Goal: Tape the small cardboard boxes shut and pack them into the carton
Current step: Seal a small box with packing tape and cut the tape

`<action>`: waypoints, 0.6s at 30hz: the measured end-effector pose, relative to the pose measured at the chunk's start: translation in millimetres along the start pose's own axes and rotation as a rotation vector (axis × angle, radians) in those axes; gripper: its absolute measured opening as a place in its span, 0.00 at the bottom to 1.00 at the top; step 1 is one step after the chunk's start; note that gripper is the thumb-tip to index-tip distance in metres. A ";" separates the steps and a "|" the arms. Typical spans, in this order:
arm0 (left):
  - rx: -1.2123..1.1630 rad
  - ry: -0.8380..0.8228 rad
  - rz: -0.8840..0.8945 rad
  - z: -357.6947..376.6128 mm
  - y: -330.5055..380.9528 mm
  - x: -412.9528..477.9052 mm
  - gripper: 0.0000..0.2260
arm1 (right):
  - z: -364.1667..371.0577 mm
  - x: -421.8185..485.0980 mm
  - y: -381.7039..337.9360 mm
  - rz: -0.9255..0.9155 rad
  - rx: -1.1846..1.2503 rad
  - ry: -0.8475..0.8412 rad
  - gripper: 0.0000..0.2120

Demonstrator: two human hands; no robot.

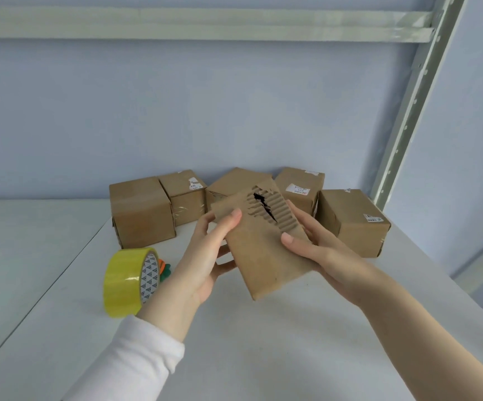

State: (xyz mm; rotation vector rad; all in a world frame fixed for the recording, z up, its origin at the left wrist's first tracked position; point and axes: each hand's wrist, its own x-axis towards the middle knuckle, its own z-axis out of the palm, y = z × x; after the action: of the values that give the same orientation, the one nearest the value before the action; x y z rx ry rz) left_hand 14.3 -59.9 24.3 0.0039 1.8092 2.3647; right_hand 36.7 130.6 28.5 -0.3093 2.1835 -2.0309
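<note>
Head view: my left hand [205, 256] & right hand [315, 247] each grip a side of the small box [263, 261] over the tabletop [263, 348]; tape roll [130, 282] at its 8 o'clock. Risk: my squeeze could rip the torn hole [264, 205] at its 12 o'clock wider, so tape won't hold.

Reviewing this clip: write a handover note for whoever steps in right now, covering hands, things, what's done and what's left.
Left hand and right hand both grip the torn box above the table; its outer layer is ripped, with a dark hole.
Yellow tape roll stands on edge at the left, untouched.
Five other boxes sit by the wall; at least one shows clear tape.
Done: no packing visible; no carton in view.
Left: tape the held box, check the others, pack all.
</note>
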 end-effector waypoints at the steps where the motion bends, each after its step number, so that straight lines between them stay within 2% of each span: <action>1: -0.039 0.028 -0.021 -2.4 -0.9 1.6 0.29 | -2.7 -1.6 1.1 0.025 -0.034 -0.030 0.37; 3: -0.096 0.055 -0.051 -6.6 -2.3 2.2 0.27 | -7.7 -2.5 2.7 0.039 -0.067 -0.038 0.34; 5: -0.057 0.044 -0.049 -9.9 -4.3 1.2 0.26 | -13.3 -0.6 4.2 0.016 -0.001 0.009 0.30; 8: 0.088 0.048 0.005 -17.6 0.9 0.4 0.32 | -20.1 1.6 2.2 0.007 0.013 -0.029 0.30; 11: 0.283 -0.110 0.015 -25.0 14.5 -1.4 0.27 | -22.6 1.6 -2.8 0.015 -0.078 -0.177 0.31; 13: 0.395 -0.211 -0.022 -26.6 18.4 -4.1 0.24 | -22.9 3.8 -4.9 0.022 -0.073 -0.194 0.33; 15: 0.406 -0.176 -0.019 -26.7 18.5 -4.0 0.23 | -22.4 6.9 -4.1 0.021 0.003 -0.095 0.35; 18: 0.278 0.000 -0.028 -23.5 13.1 -2.8 0.19 | -20.1 8.6 5.2 0.019 0.100 0.081 0.40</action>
State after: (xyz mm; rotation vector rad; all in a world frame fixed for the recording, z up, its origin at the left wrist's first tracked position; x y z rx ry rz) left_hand 13.0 -86.1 30.9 0.0125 2.1076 2.0751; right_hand 23.2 148.3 25.1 -0.1971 2.1119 -2.1700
